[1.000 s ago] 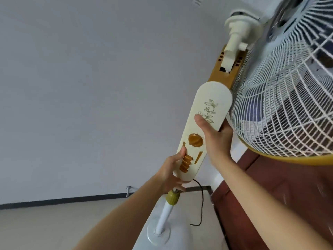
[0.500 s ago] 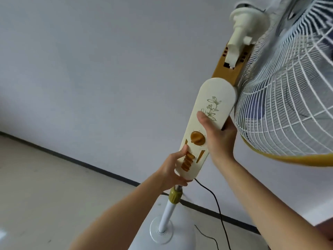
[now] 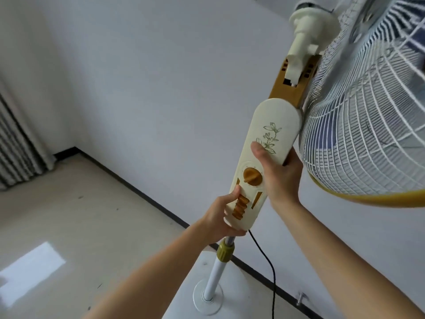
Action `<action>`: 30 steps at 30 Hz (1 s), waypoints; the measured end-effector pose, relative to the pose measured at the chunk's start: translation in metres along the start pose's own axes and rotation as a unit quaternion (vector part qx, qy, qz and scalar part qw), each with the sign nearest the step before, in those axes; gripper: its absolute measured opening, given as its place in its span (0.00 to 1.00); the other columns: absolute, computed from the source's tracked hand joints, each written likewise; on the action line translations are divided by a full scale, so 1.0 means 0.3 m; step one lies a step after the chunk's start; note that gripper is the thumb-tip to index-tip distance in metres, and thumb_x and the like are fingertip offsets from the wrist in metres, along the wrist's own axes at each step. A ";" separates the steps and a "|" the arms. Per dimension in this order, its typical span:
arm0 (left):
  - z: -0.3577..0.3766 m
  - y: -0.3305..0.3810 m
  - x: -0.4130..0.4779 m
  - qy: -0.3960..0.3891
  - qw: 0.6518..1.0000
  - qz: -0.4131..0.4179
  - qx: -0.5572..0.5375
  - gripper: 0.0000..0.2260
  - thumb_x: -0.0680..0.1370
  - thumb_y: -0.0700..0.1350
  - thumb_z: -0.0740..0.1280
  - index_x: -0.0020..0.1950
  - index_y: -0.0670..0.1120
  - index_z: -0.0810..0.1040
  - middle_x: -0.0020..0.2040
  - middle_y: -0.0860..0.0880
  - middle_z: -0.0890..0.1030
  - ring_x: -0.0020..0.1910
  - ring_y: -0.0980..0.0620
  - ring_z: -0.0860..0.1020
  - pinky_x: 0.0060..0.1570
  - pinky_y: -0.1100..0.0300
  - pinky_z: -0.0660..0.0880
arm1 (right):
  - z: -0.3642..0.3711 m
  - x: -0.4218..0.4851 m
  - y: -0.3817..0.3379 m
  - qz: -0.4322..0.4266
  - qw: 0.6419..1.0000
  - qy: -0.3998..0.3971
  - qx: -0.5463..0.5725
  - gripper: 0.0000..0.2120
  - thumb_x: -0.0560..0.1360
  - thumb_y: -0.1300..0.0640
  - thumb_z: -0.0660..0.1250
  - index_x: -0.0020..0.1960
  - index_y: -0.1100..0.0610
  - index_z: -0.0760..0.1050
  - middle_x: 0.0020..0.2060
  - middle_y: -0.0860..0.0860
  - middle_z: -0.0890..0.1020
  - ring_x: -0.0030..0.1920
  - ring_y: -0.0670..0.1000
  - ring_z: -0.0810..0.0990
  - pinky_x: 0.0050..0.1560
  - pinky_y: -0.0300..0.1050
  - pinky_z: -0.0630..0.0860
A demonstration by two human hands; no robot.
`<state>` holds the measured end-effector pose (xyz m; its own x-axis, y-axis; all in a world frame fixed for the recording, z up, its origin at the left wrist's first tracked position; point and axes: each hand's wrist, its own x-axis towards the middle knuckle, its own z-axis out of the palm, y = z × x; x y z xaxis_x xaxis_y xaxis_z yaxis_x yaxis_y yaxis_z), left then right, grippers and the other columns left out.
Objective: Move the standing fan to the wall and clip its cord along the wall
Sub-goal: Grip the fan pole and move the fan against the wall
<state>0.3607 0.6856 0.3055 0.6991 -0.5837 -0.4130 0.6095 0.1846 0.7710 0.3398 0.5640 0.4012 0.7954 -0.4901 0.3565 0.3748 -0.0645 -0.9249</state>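
Beside a grey pleated curtain (image 3: 13, 143) and pale wall (image 3: 149, 77), the left hand (image 3: 220, 215) clasps the bottom of the standing fan (image 3: 264, 162) with its smooth cream control column; the right hand (image 3: 279, 173) wraps its middle. A black cord (image 3: 272, 277) hangs beside the white pole; a wire grille (image 3: 368, 111) fills the right.

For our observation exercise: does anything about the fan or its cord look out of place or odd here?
Only the black cord stands out: it hangs loose from under the control panel toward the floor, not clipped along the wall. Both hands, left hand and right hand, grip the panel. No damage shows.
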 end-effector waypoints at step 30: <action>-1.938 1.131 -0.032 0.169 0.981 0.070 -0.059 0.34 0.64 0.65 0.70 0.63 0.46 0.75 0.63 0.39 0.75 0.61 0.39 0.74 0.58 0.40 0.76 | 2.258 0.362 0.528 0.027 0.983 -0.174 0.056 0.22 0.64 0.47 0.78 0.54 0.54 0.78 0.45 0.44 0.85 0.43 0.40 0.84 0.37 0.32 0.78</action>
<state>0.7783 1.2137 0.2893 0.8509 -0.2533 -0.4602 0.5239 0.3463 0.7782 0.8082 1.0894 0.3830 0.9226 -0.1626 0.3498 0.3630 0.0590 -0.9299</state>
